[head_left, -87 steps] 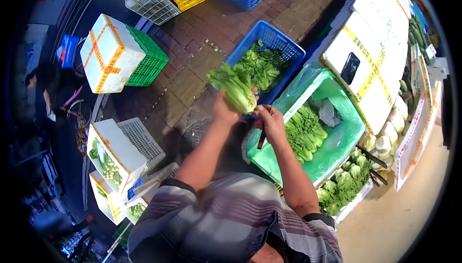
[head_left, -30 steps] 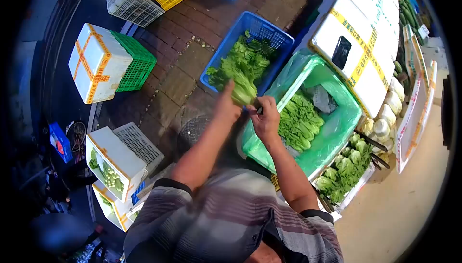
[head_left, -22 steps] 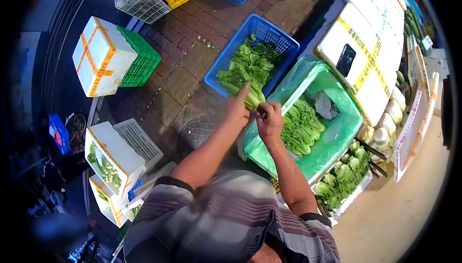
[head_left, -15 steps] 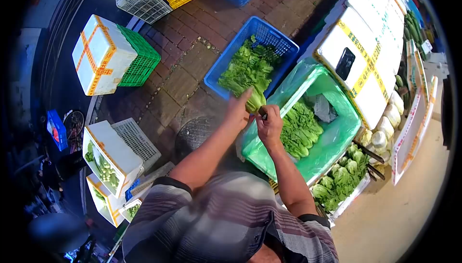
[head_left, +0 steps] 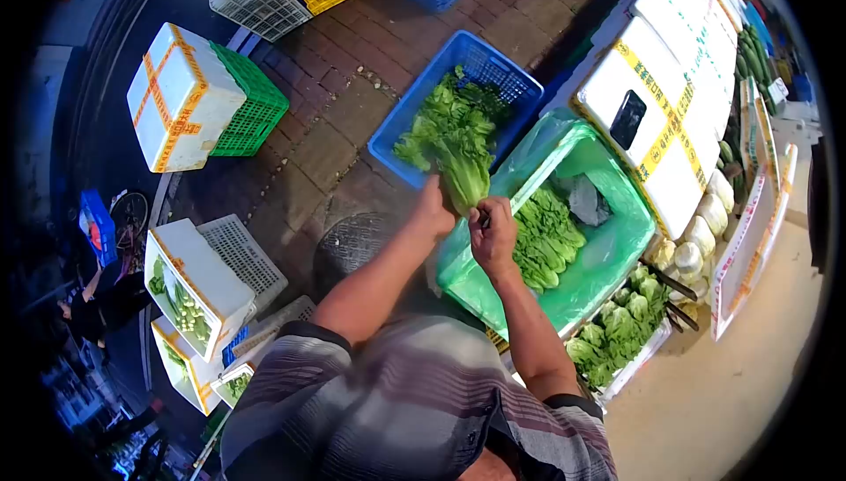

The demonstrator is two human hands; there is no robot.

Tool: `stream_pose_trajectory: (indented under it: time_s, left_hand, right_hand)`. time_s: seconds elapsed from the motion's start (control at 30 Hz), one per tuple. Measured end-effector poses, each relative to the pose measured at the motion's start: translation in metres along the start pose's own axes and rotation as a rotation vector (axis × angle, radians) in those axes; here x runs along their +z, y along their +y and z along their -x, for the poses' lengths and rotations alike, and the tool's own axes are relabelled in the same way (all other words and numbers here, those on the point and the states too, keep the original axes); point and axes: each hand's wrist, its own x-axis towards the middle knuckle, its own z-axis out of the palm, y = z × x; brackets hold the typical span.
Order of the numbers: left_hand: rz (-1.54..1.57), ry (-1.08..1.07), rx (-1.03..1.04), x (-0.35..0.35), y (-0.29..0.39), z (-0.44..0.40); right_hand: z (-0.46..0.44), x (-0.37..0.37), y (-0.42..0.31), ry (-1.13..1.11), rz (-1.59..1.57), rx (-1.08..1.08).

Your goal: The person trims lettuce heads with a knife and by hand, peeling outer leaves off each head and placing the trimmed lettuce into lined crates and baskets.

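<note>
Left hand [head_left: 434,210] wrapped round lower left side of lettuce [head_left: 466,178], leaves toward 12 o'clock over crate [head_left: 384,153]. Likely light, crisp, leaves tear easily; hold by firm butt. Right hand [head_left: 495,234], at lettuce's 5 o'clock, clenched on dark tool [head_left: 484,219], mostly hidden.

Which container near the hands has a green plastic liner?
The box between the blue lettuce crate and the white tray of greens; those two show no liner.

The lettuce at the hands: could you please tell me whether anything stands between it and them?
Nothing visible does: the left hand holds the lettuce near its base, and the right hand is close to that base, holding a dark tool.
</note>
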Motion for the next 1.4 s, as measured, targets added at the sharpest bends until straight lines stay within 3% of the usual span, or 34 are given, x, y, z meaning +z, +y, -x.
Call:
stream_pose_trajectory:
  time_s: [0.3,0.5,0.53,0.67,0.77,0.8,0.9,1.13,1.4]
  left_hand:
    - [0.092,0.021,0.081,-0.007,-0.012,-0.008]
    - [0.039,0.051,0.089,-0.008,-0.012,-0.010]
    - [0.034,0.016,0.095,-0.012,-0.013,-0.012]
    - [0.027,-0.024,0.012,-0.019,-0.006,-0.010]
    - [-0.026,-0.072,0.032,0.000,0.002,0.004]
    - [0.060,-0.149,-0.003,-0.003,0.005,0.001]
    - [0.082,-0.070,0.015,-0.006,-0.006,-0.004]
    - [0.084,-0.055,0.019,-0.014,-0.013,-0.009]
    - [0.089,0.072,0.099,-0.018,-0.006,0.001]
  right_hand:
    - [0.009,0.006,0.002,0.067,-0.034,0.049]
    - [0.028,0.020,0.023,0.083,-0.254,0.278]
    - [0.028,0.024,0.032,0.116,-0.155,0.144]
    - [0.033,0.021,0.038,0.030,-0.525,0.476]
    - [0.007,-0.008,0.006,-0.043,-0.757,0.853]
    - [-0.001,-0.018,0.000,-0.080,-0.781,0.869]
    - [0.005,-0.010,0.024,-0.018,-0.714,0.811]
    - [0.010,-0.006,0.031,0.059,-0.963,0.949]
    - [0.011,0.013,0.029,0.265,-0.710,0.800]
